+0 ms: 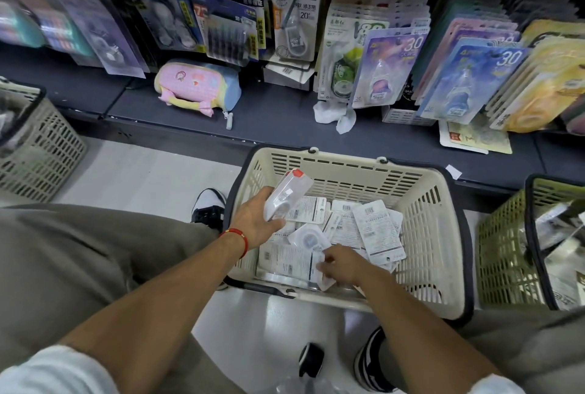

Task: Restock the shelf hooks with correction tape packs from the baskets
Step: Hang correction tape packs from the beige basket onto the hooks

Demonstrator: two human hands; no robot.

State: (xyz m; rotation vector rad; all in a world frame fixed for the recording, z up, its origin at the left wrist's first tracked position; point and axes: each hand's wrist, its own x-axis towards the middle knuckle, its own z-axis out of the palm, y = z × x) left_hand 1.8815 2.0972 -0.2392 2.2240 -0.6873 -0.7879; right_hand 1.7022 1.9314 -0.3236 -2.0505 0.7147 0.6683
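Note:
A cream basket stands on the floor in front of me, holding several white correction tape packs, most lying face down. My left hand is inside the basket's left side, shut on a small stack of packs held upright. My right hand reaches into the near side and pinches the edge of one pack lying on the pile. Above, the shelf hooks carry rows of hanging correction tape packs.
A dark shelf ledge runs across, with a pink pencil pouch and crumpled wrap on it. A grey basket sits at left and a green basket with packs at right. My knees and shoes flank the cream basket.

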